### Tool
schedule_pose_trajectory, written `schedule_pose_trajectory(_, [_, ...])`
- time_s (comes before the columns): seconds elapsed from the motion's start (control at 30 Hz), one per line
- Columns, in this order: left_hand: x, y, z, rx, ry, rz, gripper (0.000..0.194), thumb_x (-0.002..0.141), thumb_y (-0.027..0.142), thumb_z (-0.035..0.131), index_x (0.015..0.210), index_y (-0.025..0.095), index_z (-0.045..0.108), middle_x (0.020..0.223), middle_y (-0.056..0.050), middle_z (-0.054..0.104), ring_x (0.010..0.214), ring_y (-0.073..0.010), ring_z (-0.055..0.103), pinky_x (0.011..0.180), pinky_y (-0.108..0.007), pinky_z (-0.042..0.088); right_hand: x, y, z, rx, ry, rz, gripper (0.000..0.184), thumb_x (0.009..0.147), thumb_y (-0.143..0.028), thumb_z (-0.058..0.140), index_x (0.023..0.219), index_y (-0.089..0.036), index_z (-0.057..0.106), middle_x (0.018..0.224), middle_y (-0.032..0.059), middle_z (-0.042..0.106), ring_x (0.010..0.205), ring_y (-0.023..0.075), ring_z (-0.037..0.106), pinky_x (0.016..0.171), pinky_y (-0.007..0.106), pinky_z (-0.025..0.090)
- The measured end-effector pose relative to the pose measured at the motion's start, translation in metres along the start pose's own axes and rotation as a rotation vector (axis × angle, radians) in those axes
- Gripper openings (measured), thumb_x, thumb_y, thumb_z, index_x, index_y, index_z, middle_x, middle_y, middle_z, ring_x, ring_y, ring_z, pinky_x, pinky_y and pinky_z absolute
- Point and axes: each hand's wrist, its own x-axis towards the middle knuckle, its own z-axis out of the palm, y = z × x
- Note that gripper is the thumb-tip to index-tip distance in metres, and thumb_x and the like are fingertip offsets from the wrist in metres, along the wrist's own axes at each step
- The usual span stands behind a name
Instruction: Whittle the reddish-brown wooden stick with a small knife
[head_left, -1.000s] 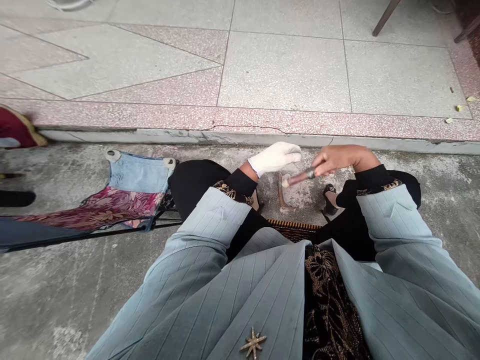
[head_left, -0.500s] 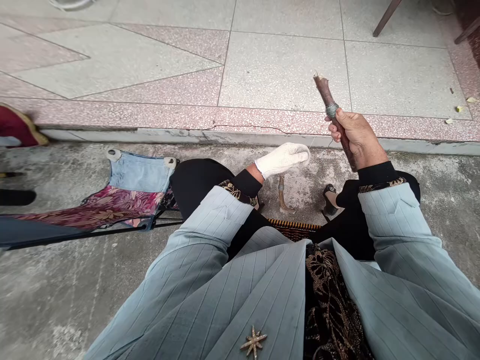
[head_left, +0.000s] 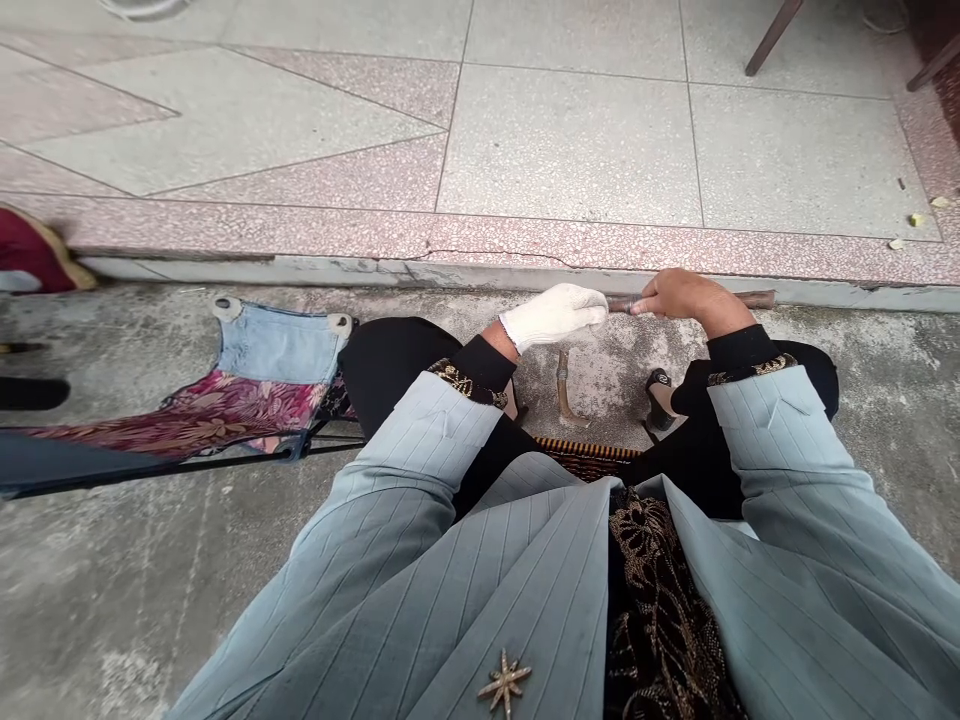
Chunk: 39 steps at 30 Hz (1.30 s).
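My right hand (head_left: 684,296) is closed round a brown wooden stick (head_left: 754,299) with a metal ring, held level and pointing left. Its left end meets my left hand (head_left: 556,313), which wears a white glove and is curled shut; what its fingers pinch is hidden. A second curved brown stick (head_left: 561,385) with a metal band lies on the concrete between my black-clad knees, just below both hands. I sit low, in a grey pinstriped jacket.
A folding stool with a denim and floral fabric seat (head_left: 247,385) stands at my left. A raised terrazzo step (head_left: 450,245) runs across in front. Chair legs (head_left: 769,35) show at the top right, and a red cloth item (head_left: 34,255) at the far left.
My right hand swung the stick up to upright, then brought it back down level against the gloved left hand. The left hand barely moved.
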Motion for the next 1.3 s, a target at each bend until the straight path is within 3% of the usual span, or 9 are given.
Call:
schedule_pose_trajectory(0.1, [-0.002,-0.002,-0.009,-0.037,-0.002,0.013,0.033,0.088,0.042,0.052,0.083,0.013,0.066,0.070,0.000,0.060,0.064,-0.0109,0.050,0.064,-0.024,0.036,-0.009,-0.001,-0.002,0.105,-0.230,-0.168,0.043,0.076,-0.062,0.071,0.080,-0.019,0.074,0.059,0.0008,0.060,0.054,0.0118,0.049,0.057,0.028,0.038])
schedule_pose_trajectory(0.2, [-0.003,0.000,-0.010,-0.156,0.001,0.040,0.033,0.089,0.043,0.054,0.082,0.013,0.065,0.072,-0.001,0.060,0.063,-0.0098,0.049,0.064,-0.024,0.038,-0.023,-0.001,-0.006,0.308,-0.266,-0.394,0.044,0.072,-0.061,0.076,0.083,-0.018,0.072,0.059,-0.0013,0.060,0.053,0.0099,0.048,0.055,0.025,0.038])
schedule_pose_trajectory(0.3, [-0.004,0.004,-0.002,-0.321,-0.052,0.045,0.037,0.094,0.045,0.047,0.087,0.014,0.065,0.071,-0.002,0.059,0.060,-0.0088,0.047,0.060,-0.023,0.039,-0.035,0.000,-0.011,0.701,-0.033,-0.544,0.056,0.074,-0.072,0.067,0.085,-0.017,0.068,0.056,-0.0030,0.054,0.048,0.0076,0.041,0.049,0.024,0.034])
schedule_pose_trajectory(0.43, [-0.004,0.008,0.009,-0.302,-0.059,0.015,0.036,0.095,0.044,0.046,0.079,0.015,0.061,0.069,-0.001,0.057,0.058,-0.0084,0.046,0.059,-0.022,0.038,-0.036,0.002,-0.016,0.942,0.457,-0.340,0.066,0.080,-0.084,0.047,0.089,-0.020,0.061,0.057,-0.0026,0.046,0.047,0.0098,0.040,0.047,0.025,0.033])
schedule_pose_trajectory(0.63, [-0.003,0.012,0.009,-0.041,-0.039,0.030,0.028,0.091,0.036,0.048,0.084,0.015,0.065,0.072,0.001,0.061,0.065,-0.0107,0.050,0.066,-0.024,0.037,-0.015,0.013,-0.013,0.769,0.607,-0.125,0.066,0.078,-0.083,0.052,0.082,-0.018,0.063,0.061,0.0024,0.053,0.050,0.0114,0.045,0.048,0.026,0.035])
schedule_pose_trajectory(0.87, [-0.008,0.010,-0.008,0.205,0.047,0.000,0.027,0.090,0.032,0.048,0.088,0.017,0.069,0.070,0.001,0.061,0.065,-0.0130,0.051,0.066,-0.025,0.035,0.000,0.016,-0.006,0.169,0.392,0.071,0.053,0.080,-0.066,0.064,0.078,-0.014,0.072,0.064,0.0057,0.063,0.059,0.0152,0.054,0.059,0.030,0.038])
schedule_pose_trajectory(1.13, [-0.009,-0.005,-0.017,0.221,0.150,0.018,0.026,0.090,0.030,0.046,0.088,0.015,0.068,0.075,0.000,0.063,0.070,-0.0138,0.054,0.068,-0.025,0.037,-0.013,-0.006,-0.002,0.190,-0.443,-0.319,0.045,0.078,-0.063,0.068,0.069,-0.018,0.071,0.056,-0.0018,0.055,0.053,0.0104,0.045,0.058,0.027,0.038])
schedule_pose_trajectory(1.2, [-0.006,-0.004,-0.012,0.130,0.143,0.027,0.026,0.091,0.031,0.047,0.089,0.014,0.067,0.078,-0.001,0.064,0.072,-0.0131,0.055,0.070,-0.025,0.038,-0.021,-0.006,-0.004,0.319,-0.460,-0.439,0.046,0.076,-0.065,0.070,0.074,-0.019,0.071,0.056,-0.0032,0.055,0.053,0.0095,0.045,0.056,0.025,0.037])
schedule_pose_trajectory(1.3, [-0.002,-0.002,0.001,-0.015,0.108,0.031,0.032,0.095,0.037,0.045,0.091,0.013,0.066,0.083,-0.003,0.066,0.071,-0.0119,0.054,0.070,-0.024,0.039,-0.029,0.000,-0.007,0.622,-0.156,-0.515,0.054,0.074,-0.071,0.068,0.077,-0.017,0.068,0.059,-0.0027,0.055,0.051,0.0081,0.042,0.053,0.024,0.035])
